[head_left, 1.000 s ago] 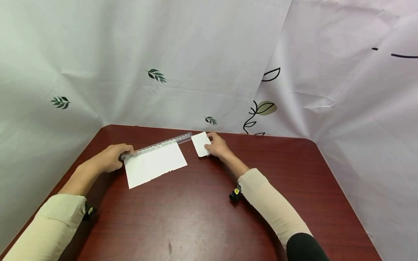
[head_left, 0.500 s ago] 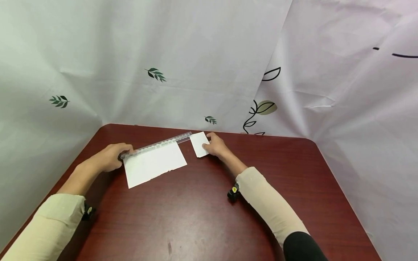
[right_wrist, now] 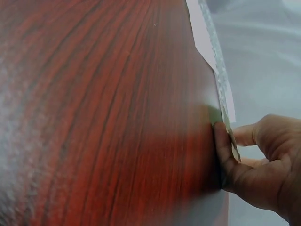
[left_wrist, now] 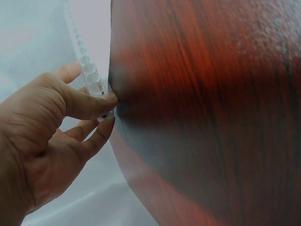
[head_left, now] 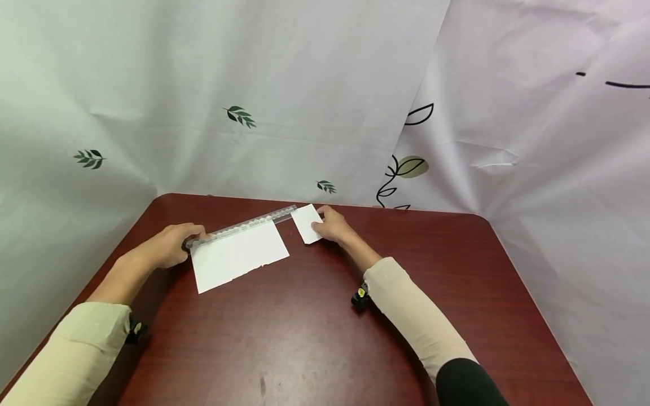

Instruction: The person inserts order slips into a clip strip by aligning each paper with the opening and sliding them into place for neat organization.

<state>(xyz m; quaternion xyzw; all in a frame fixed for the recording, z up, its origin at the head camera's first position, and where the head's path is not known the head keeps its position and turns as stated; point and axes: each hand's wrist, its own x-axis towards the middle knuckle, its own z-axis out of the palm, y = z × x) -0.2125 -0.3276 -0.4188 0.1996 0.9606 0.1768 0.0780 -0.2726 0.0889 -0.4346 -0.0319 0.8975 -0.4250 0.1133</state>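
Note:
My left hand (head_left: 170, 246) pinches the left end of a clear plastic ruler (head_left: 249, 224). In the left wrist view the thumb lies over that end of the ruler (left_wrist: 84, 56), with other fingers behind. Along the ruler's near side lies a white sheet of paper (head_left: 238, 256) with a ragged lower edge. A smaller white piece of paper (head_left: 304, 221) is pinched by my right hand (head_left: 335, 225), thumb on its face; its left edge meets the ruler's far right end. In the right wrist view the fingers of the right hand (right_wrist: 268, 165) are low against the tabletop.
Everything is on a dark red wooden table (head_left: 304, 338) with rounded back corners. Pale fabric curtain (head_left: 284, 84) with leaf prints hangs right behind the table's back edge and along both sides. A small black camera (head_left: 359, 299) sits at the right wrist.
The right hand has slid the small paper slightly left, up against the ruler's right end. The left hand keeps its grip, and the ruler and larger sheet stay about where they were.

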